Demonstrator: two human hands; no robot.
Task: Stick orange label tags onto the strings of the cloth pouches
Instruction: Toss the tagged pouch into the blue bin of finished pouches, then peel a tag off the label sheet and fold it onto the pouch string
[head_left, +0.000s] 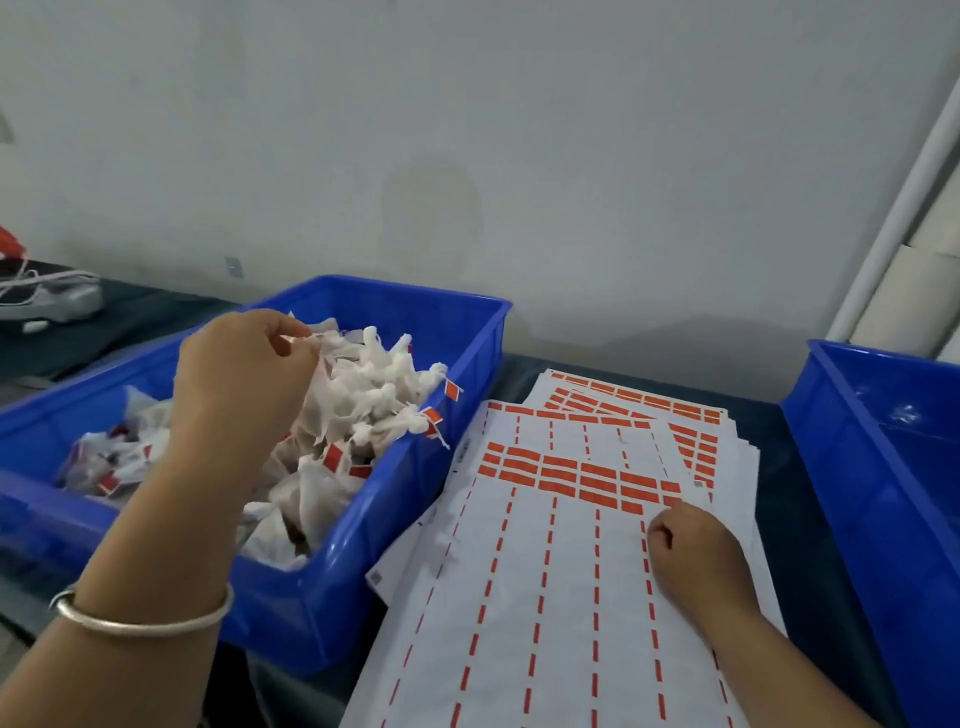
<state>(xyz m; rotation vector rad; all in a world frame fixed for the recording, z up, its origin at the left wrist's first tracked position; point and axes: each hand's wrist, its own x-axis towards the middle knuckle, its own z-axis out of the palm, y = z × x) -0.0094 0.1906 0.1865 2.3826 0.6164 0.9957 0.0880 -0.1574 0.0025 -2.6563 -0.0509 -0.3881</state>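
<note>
Left hand (244, 374) pinches a pouch (332, 384) over the blue bin (467, 332); right hand (691, 551) rests curled on the label sheet (561, 597).

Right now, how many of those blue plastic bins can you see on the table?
3. One bin in front of the left hand holds white pouches; a second bin sits just left of it, partly hidden behind the arm; a third bin stands at the right edge, cut off.
</note>
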